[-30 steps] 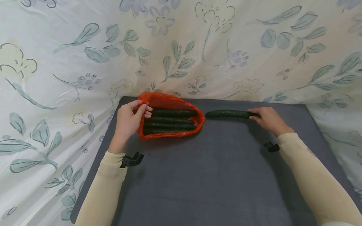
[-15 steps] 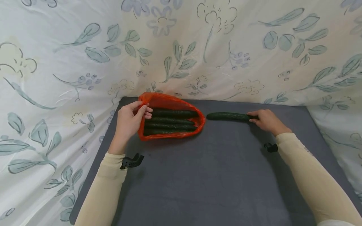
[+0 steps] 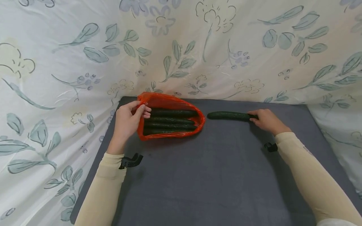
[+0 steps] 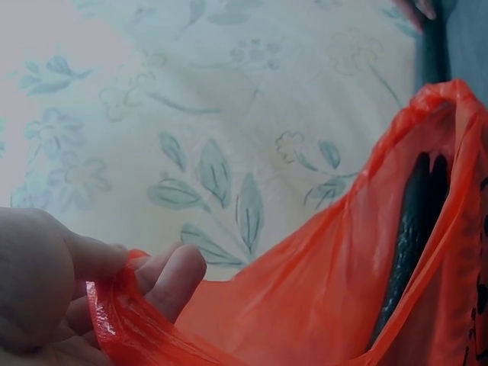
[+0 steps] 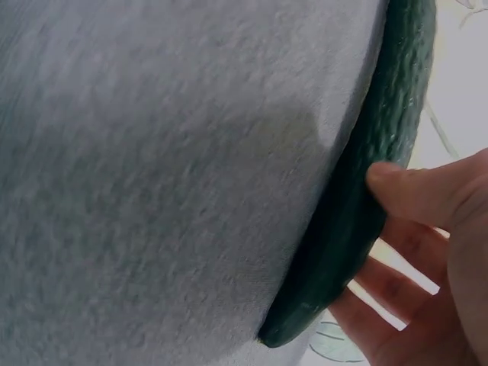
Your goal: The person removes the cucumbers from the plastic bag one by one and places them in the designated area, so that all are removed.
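At the far left of the table, my left hand point(image 3: 126, 121) pinches the rim of a thin red plastic bag point(image 3: 172, 135) between thumb and fingers. The mouth of the bag stands wide, facing up and toward me. Inside lie several dark green cucumbers point(image 3: 172, 113), side by side and lengthwise. To the right of the bag, my right hand point(image 3: 267, 120) grips another cucumber point(image 3: 229, 115) by its right end; its far end points at the bag's right edge, a small gap apart. The right wrist view shows my thumb on top of this cucumber point(image 5: 354, 191) and the fingers underneath.
A dark grey table point(image 3: 209, 175) stretches under both arms. Behind it and along its left and right sides hangs a pale floral cloth point(image 3: 226, 72), close to the table's back edge. A black wrist strap mount point(image 3: 131, 160) juts from my left sleeve.
My right hand and its cucumber have shifted very slightly toward me. The left hand still holds the bag's rim in the same place.
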Demonstrator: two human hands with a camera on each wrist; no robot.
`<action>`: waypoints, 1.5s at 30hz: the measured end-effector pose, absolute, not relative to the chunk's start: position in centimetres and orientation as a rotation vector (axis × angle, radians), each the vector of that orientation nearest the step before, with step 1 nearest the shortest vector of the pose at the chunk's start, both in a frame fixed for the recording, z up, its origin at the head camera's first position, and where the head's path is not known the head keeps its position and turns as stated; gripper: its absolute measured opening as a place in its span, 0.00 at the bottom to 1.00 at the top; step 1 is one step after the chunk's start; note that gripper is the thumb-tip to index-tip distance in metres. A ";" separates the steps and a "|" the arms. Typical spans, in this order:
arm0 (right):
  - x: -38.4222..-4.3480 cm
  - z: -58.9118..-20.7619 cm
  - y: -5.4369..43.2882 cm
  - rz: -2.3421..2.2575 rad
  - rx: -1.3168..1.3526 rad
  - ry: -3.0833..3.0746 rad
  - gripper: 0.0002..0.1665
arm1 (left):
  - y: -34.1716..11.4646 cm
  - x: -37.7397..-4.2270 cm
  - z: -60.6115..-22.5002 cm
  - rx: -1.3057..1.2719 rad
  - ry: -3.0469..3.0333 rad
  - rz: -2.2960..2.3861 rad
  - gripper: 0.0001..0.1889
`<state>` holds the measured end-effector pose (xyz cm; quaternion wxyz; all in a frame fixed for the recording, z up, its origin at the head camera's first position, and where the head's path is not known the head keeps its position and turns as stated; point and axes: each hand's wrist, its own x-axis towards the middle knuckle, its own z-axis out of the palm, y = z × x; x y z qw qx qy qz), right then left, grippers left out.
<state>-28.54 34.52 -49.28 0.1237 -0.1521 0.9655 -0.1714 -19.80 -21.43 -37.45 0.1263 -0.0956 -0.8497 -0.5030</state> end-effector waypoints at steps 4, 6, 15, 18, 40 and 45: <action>-28.8 -49.3 34.3 -0.488 -0.403 2.809 0.31 | -21.4 -19.9 -37.5 -0.287 -2.474 -1.455 0.11; -28.9 -49.4 34.2 -0.476 -0.394 2.812 0.32 | -21.4 -20.0 -37.4 -0.289 -2.476 -1.437 0.10; -29.4 -49.5 33.9 -0.455 -0.382 2.833 0.34 | -21.3 -20.1 -37.1 -0.290 -2.495 -1.371 0.12; -29.6 -49.4 33.7 -0.463 -0.377 2.841 0.34 | -21.4 -20.1 -37.1 -0.295 -2.491 -1.377 0.12; -29.2 -49.6 33.3 -0.423 -0.366 2.874 0.37 | -21.5 -19.9 -37.1 -0.264 -2.507 -1.352 0.13; -28.9 -49.7 33.2 -0.403 -0.374 2.867 0.37 | -21.5 -19.9 -37.1 -0.260 -2.526 -1.326 0.14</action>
